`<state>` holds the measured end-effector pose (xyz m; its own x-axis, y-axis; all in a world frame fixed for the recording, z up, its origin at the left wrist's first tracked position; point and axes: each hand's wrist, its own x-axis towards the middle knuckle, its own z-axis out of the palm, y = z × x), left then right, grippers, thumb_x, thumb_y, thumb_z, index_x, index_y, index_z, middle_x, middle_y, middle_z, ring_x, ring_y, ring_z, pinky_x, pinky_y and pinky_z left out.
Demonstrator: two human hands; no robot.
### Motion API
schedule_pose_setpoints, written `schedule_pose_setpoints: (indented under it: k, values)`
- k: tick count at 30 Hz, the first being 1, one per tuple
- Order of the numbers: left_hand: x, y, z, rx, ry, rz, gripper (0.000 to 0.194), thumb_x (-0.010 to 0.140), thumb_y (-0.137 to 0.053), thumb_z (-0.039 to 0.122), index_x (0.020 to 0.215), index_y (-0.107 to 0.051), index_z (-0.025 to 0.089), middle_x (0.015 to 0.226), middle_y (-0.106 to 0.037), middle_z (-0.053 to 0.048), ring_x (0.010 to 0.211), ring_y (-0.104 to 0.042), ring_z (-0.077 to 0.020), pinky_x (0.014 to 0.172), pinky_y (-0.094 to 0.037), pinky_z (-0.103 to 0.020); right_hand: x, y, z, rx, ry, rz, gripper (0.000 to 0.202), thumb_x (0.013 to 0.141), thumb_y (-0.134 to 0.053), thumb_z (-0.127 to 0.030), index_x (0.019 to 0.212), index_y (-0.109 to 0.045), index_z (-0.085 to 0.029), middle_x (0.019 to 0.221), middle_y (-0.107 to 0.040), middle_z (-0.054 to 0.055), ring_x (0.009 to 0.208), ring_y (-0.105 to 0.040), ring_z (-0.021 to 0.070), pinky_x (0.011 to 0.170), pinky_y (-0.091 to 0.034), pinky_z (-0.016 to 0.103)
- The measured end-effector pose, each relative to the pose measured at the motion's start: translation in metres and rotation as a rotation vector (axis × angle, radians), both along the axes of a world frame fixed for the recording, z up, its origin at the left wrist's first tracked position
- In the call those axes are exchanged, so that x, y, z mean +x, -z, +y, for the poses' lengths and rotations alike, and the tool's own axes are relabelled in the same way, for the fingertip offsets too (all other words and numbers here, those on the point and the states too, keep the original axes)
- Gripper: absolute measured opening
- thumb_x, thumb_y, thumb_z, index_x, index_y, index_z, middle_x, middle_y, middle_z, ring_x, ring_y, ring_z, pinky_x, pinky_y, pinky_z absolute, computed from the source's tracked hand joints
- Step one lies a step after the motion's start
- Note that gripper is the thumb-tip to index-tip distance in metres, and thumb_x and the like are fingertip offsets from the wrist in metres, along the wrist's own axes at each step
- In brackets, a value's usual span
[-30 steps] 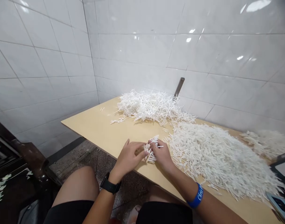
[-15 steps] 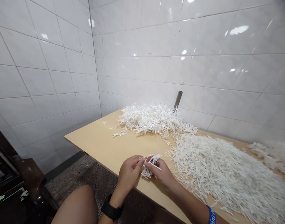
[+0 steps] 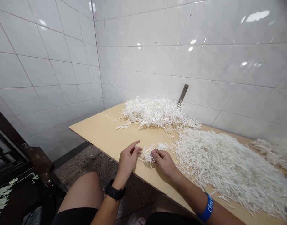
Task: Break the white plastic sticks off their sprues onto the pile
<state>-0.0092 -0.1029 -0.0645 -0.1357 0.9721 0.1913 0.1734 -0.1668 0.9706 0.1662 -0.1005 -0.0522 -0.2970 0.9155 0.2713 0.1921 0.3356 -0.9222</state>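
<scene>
A small clump of white sprigs (image 3: 148,155) is pinched between the thumb and bent fingers of the right hand (image 3: 165,163), and its loose ends are spread toward the other hand. The fingers of the left hand (image 3: 129,157) are half curled, with the index finger raised and parted a little from the thumb; their tips are held just beside the clump, and whether a stray sprig is touched by them cannot be told. The clump is held over the near edge side of the tabletop (image 3: 98,131), around the middle of that edge.

A black watch (image 3: 114,190) is worn on the left wrist, and a blue wristband (image 3: 207,207) with white lettering on the right forearm. Just beyond the right hand, the right part of the tabletop is covered by a broad pile (image 3: 224,165) of short white pieces, spread from near the near edge almost to the far one. Against the far edge, a looser pile (image 3: 157,114) of branching white sprigs is heaped, its right side met by the broad pile. A few loose sprigs (image 3: 123,126) are scattered toward the left corner.

Farther right along the far edge, another white heap (image 3: 276,153) is seen. Behind the looser pile, a metal bar (image 3: 183,93) is leaned at a slant before the tiled wall (image 3: 143,62). Beyond the left corner, dark wooden furniture (image 3: 40,161) is seen.
</scene>
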Motion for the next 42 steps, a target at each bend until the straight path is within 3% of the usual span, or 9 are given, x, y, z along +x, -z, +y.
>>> schedule_pose_setpoints:
  k: [5,8,18,22,26,31,36,39,42]
  values:
    - [0.003,-0.002,-0.005,0.068,0.104,0.229,0.036,0.092,-0.047,0.037,0.117,-0.067,0.022,0.12,-0.068,-0.006,0.112,-0.061,-0.0229,0.097,-0.047,-0.036,0.0,0.003,0.003,-0.014,0.051,-0.008,0.045,0.087,-0.051,-0.054,0.059,-0.052,-0.018,0.056,-0.049,-0.001,0.057,-0.046,0.0149,0.059,-0.038,0.027]
    - [0.002,-0.005,-0.005,0.084,0.164,0.223,0.042,0.094,-0.044,0.044,0.121,-0.065,0.02,0.126,-0.064,-0.007,0.118,-0.058,-0.0232,0.101,-0.044,-0.035,-0.001,0.003,0.001,0.005,0.036,-0.016,0.041,0.088,-0.051,-0.05,0.063,-0.054,-0.018,0.058,-0.049,-0.001,0.058,-0.047,0.0148,0.059,-0.038,0.027]
    - [0.01,-0.015,-0.012,0.178,0.281,0.278,0.033,0.093,-0.045,0.038,0.1,-0.075,0.026,0.103,-0.074,-0.002,0.094,-0.066,-0.0209,0.083,-0.049,-0.028,0.002,-0.003,0.001,-0.051,-0.028,-0.093,0.037,0.086,-0.054,-0.054,0.074,-0.062,-0.021,0.07,-0.061,0.003,0.07,-0.058,0.0208,0.068,-0.046,0.032]
    - [0.009,-0.005,-0.004,0.053,0.074,0.13,0.035,0.09,-0.049,0.042,0.087,-0.075,0.019,0.089,-0.075,-0.005,0.084,-0.068,-0.0213,0.075,-0.052,-0.028,0.003,-0.008,-0.007,0.031,-0.128,-0.226,0.038,0.09,-0.047,-0.054,0.078,-0.065,-0.022,0.078,-0.065,0.007,0.088,-0.061,0.0267,0.083,-0.046,0.038]
    - [0.006,0.004,0.005,0.005,-0.094,0.014,0.037,0.089,-0.049,0.043,0.085,-0.072,0.014,0.083,-0.074,-0.009,0.08,-0.069,-0.0217,0.072,-0.054,-0.03,0.007,-0.008,-0.014,-0.004,-0.195,-0.299,0.042,0.092,-0.044,-0.054,0.072,-0.064,-0.024,0.073,-0.064,0.006,0.078,-0.06,0.0244,0.08,-0.045,0.038]
    - [0.005,-0.001,-0.001,0.039,0.13,0.148,0.031,0.089,-0.051,0.034,0.113,-0.069,0.026,0.111,-0.071,-0.004,0.103,-0.066,-0.0219,0.09,-0.051,-0.033,0.006,0.0,-0.011,-0.205,-0.136,-0.144,0.048,0.089,-0.044,-0.061,0.079,-0.065,-0.019,0.078,-0.064,0.006,0.078,-0.06,0.0226,0.077,-0.046,0.035]
    - [0.002,-0.013,-0.007,0.074,0.315,0.132,0.036,0.089,-0.054,0.039,0.12,-0.066,0.028,0.122,-0.066,-0.004,0.114,-0.06,-0.0225,0.098,-0.047,-0.033,-0.001,0.003,-0.005,-0.148,-0.07,-0.076,0.043,0.088,-0.047,-0.057,0.071,-0.059,-0.019,0.071,-0.06,0.004,0.071,-0.056,0.0203,0.07,-0.045,0.032]
    - [0.001,-0.014,-0.007,0.064,0.38,0.085,0.031,0.082,-0.063,0.041,0.105,-0.073,0.023,0.111,-0.071,-0.006,0.106,-0.063,-0.0237,0.092,-0.049,-0.031,-0.003,0.003,-0.004,-0.067,-0.121,-0.113,0.039,0.089,-0.047,-0.053,0.069,-0.055,-0.021,0.067,-0.057,0.002,0.066,-0.053,0.0186,0.065,-0.044,0.03]
    - [0.002,-0.01,-0.004,0.024,0.294,-0.005,0.025,0.08,-0.064,0.04,0.079,-0.075,0.016,0.086,-0.074,-0.007,0.086,-0.067,-0.0225,0.078,-0.052,-0.029,-0.002,0.001,-0.007,-0.067,-0.187,-0.139,0.038,0.092,-0.044,-0.052,0.07,-0.053,-0.021,0.067,-0.055,0.002,0.065,-0.053,0.0179,0.064,-0.043,0.03]
